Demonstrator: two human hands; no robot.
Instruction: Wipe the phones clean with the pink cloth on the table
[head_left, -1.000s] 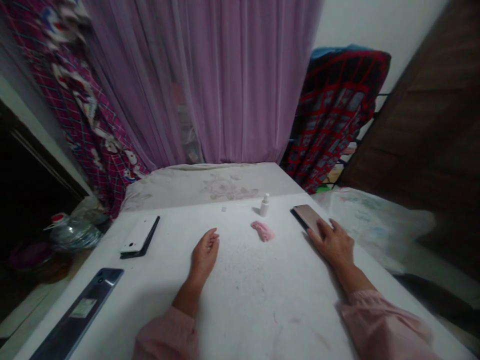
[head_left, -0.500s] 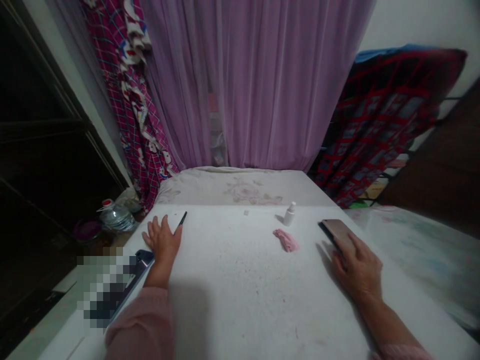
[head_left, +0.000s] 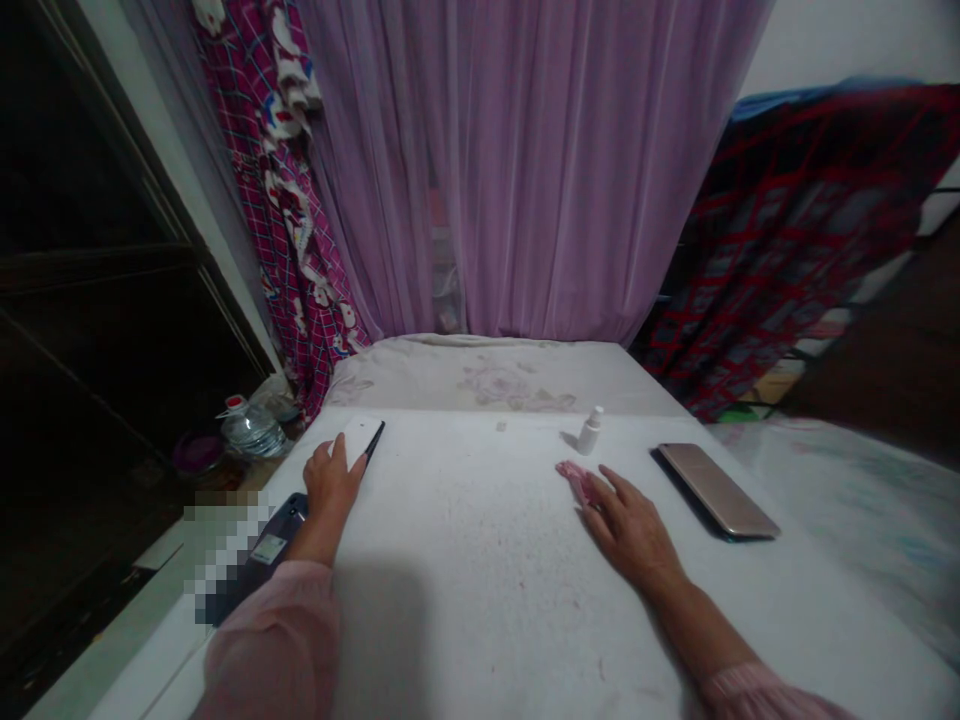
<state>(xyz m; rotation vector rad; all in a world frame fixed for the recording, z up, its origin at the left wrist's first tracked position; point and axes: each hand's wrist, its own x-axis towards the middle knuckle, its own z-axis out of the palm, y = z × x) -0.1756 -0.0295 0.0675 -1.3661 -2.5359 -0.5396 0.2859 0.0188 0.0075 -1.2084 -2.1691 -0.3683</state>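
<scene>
My left hand [head_left: 334, 488] lies at the left of the white tabletop. Its fingers are bent over a flat white item with a black side edge [head_left: 375, 438], phone-like in shape, and the thumb presses that edge. Close to my left wrist lies a dark blue phone [head_left: 264, 550] with a pale label, part of it blurred out. On the right, my right hand [head_left: 628, 525] has its fingers apart, the fingertips touching a crumpled pink cloth [head_left: 576, 482]. A small white bottle [head_left: 590, 432] stands upright just beyond the cloth. A gold phone [head_left: 716, 490] rests right of my right hand.
The white tabletop [head_left: 480, 580] carries small dark specks. Behind it are a floral cloth [head_left: 517, 380] and purple curtains [head_left: 540, 180]. A clear water jug [head_left: 253, 430] stands low at the left. Plaid fabric [head_left: 810, 230] hangs at the right.
My right hand has let go of the gold phone and moved left to the pink cloth. The spread fingers of my left hand have bent inward. The view has shifted slightly.
</scene>
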